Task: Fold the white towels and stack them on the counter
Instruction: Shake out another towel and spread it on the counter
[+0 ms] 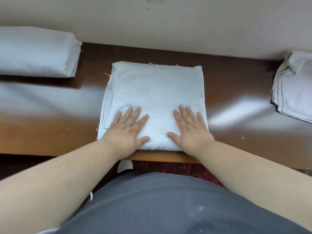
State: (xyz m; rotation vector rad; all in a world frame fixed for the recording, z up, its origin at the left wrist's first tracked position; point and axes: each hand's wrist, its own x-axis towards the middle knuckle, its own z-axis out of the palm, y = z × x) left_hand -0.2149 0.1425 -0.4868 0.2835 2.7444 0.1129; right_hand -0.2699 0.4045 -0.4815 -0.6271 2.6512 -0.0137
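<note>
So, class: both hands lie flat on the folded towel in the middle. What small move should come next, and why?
Probably slide both palms forward to smooth it. The left hand and right hand press only the near edge of the folded towel; the far part looks unsmoothed, with layers splayed on its left side. Then it could join the stack at left.

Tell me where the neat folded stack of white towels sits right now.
In the head view, the neat folded stack of white towels sits at the far left of the brown wooden counter, against the wall, left of the towel under both hands.
</note>
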